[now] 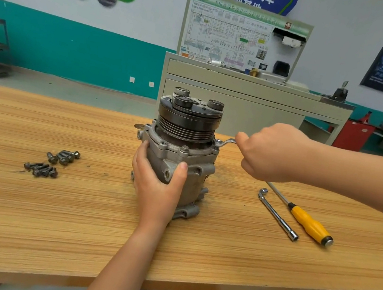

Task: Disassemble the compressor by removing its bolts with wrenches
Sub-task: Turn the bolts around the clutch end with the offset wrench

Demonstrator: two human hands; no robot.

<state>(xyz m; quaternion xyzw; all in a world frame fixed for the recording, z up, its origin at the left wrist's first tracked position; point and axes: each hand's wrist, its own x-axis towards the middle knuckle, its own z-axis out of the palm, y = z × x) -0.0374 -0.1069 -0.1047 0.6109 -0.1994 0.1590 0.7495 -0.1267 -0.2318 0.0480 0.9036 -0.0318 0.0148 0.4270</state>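
Observation:
The grey metal compressor (189, 129) stands upright on the wooden table (48, 209), its black pulley on top. My left hand (157, 184) grips the lower housing from the front, thumb on the right side. My right hand (272, 153) holds a silver ring wrench (224, 142) whose ring end sits on a bolt at the flange's right edge. Another bolt head (185, 148) shows on the front of the flange. Several removed dark bolts (51, 163) lie in two small heaps to the left.
An L-shaped socket wrench (277, 213) and a yellow-handled driver (309, 222) lie on the table to the right of the compressor. A beige training bench (245, 88) stands behind the table. The table's front edge runs below my left forearm.

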